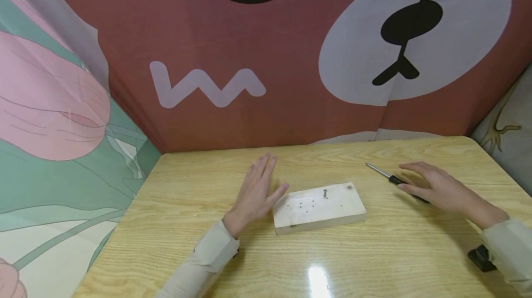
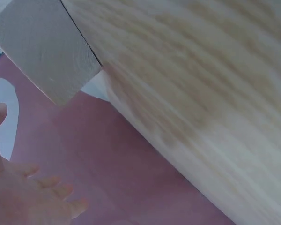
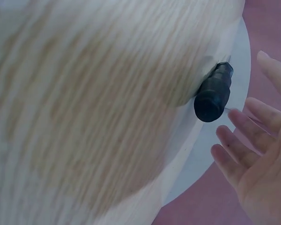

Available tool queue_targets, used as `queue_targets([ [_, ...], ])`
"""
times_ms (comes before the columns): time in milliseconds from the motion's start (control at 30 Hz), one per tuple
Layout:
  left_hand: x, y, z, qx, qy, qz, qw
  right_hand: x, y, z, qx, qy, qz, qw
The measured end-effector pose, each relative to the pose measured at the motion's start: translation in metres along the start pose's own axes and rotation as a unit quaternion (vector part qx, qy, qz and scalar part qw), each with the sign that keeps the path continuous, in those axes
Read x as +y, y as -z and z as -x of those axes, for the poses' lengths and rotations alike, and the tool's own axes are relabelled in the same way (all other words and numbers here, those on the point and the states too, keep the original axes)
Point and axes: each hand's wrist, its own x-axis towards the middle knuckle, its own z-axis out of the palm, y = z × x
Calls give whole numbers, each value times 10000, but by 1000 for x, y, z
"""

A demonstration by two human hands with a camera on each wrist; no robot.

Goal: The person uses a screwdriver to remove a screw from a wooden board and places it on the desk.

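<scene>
A pale wooden block (image 1: 320, 210) lies on the table with several small dark holes in its top. One screw (image 1: 325, 193) stands up from it near the back edge. My left hand (image 1: 255, 191) is beside the block's left end, fingers straight and thumb spread towards it; the left wrist view shows the block's end face (image 2: 47, 51) above that hand. On the right lies a screwdriver (image 1: 396, 180) with a black handle, its metal tip pointing back and left. Over the handle, my right hand (image 1: 440, 189) has its fingers loosely extended, apart from the handle (image 3: 213, 96) in the right wrist view.
The light wood-grain table (image 1: 187, 205) ends at the back against a reddish-brown cloth (image 1: 282, 122) with a cartoon face. A flower-patterned cloth (image 1: 50, 187) hangs at the left. Beside the right sleeve is a small black object (image 1: 481, 258).
</scene>
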Motion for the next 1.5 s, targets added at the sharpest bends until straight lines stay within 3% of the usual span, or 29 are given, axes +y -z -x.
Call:
queue_targets([
  [333, 4, -1, 5, -227, 46, 111, 9997, 5, -3, 0, -102, 52, 240, 9996],
  [733, 7, -1, 10, -381, -95, 243, 9989, 9, -7, -2, 104, 280, 494, 9983],
  [1500, 11, 0, 17, -847, -250, 670, 9938, 7, -12, -11, -27, 259, 568, 9980],
])
